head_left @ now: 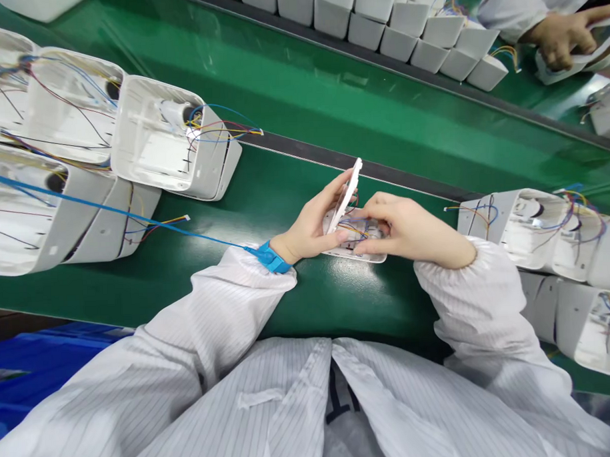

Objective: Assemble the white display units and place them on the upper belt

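In front of me on the green bench lies a white plastic housing (356, 252), with coloured wires (352, 228) running inside it. My left hand (315, 221) grips a thin white panel (348, 193), tilted nearly upright over the housing's left side, and its thumb rests near the housing's edge. From the right, my right hand (402, 226) reaches into the housing, its fingers bent together at the wires; what the fingertips pinch is hidden. A blue wrist strap (273, 257) with a blue cord circles my left wrist.
Open white housings (164, 140) with loose wires stand in rows at left. More wired housings (530, 230) stand at right. Behind a dark rail (408, 178), several white housings (398, 35) are stacked. A co-worker's hand (561, 39) holds a white part at top right.
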`<action>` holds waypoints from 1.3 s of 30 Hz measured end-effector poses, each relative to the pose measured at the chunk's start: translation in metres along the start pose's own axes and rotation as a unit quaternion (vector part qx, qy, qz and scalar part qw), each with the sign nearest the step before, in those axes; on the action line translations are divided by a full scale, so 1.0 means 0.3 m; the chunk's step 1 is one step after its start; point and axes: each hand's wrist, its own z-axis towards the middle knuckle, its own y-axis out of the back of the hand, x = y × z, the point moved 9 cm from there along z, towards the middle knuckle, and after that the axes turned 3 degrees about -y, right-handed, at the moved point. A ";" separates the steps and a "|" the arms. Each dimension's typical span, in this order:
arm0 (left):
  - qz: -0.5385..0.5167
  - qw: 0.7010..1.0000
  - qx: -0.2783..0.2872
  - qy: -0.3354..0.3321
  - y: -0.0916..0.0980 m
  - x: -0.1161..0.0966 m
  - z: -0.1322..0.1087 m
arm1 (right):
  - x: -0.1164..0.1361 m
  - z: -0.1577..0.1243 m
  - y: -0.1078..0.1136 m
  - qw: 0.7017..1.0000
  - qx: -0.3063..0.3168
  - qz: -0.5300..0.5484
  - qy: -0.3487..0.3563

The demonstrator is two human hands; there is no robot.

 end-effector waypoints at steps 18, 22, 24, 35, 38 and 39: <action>0.005 1.000 0.012 -0.021 -0.005 -0.009 0.003 | -0.018 0.044 -0.082 0.982 -0.019 -0.187 0.033; 0.070 0.997 0.021 -0.022 -0.012 -0.012 0.003 | -0.020 0.049 -0.080 0.972 -0.051 -0.226 0.028; 0.103 0.994 0.027 -0.022 -0.014 -0.012 0.005 | -0.030 0.047 -0.082 0.974 -0.061 -0.220 0.013; 0.287 0.932 0.219 -0.017 -0.071 -0.052 0.004 | -0.163 0.057 -0.057 0.995 0.072 0.063 -0.036; 0.308 0.920 0.243 -0.009 -0.080 -0.038 -0.001 | -0.210 0.050 0.027 0.983 -0.015 0.160 -0.088; 0.312 0.916 0.251 -0.009 -0.083 -0.030 -0.004 | -0.226 0.045 0.053 0.974 -0.072 0.182 -0.112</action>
